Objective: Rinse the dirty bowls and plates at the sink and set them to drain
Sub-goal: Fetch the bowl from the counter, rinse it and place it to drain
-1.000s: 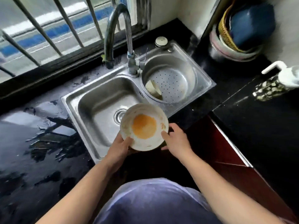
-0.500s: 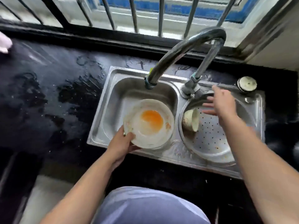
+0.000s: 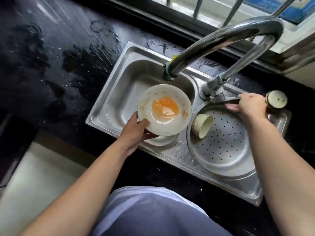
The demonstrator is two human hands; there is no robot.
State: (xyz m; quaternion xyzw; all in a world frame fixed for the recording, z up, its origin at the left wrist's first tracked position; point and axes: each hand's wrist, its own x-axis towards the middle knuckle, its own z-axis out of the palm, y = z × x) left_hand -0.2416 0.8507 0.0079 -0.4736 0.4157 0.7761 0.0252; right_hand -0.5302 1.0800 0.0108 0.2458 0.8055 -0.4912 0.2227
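Note:
My left hand (image 3: 136, 132) grips the near-left rim of a white bowl (image 3: 177, 123) with an orange pool and smears inside. The bowl hangs over the left basin (image 3: 122, 99) of the steel sink, just below the faucet spout (image 3: 168, 74). My right hand (image 3: 248, 104) reaches to the base of the tap, thumb above and fingers below the faucet handle (image 3: 226, 99), pinching it. A small cream cup (image 3: 202, 125) lies on its side in the perforated drain basket (image 3: 226, 147) that fills the right basin.
Black countertop (image 3: 51, 65) left of the sink is wet with puddles. A round capped fitting (image 3: 277, 100) stands at the sink's far right corner, close to my right hand. Window bars (image 3: 233, 9) run behind the tall curved faucet.
My right hand left the bowl, crossed over the drain basket and took the faucet handle. My left hand alone carried the bowl over the left basin, under the spout.

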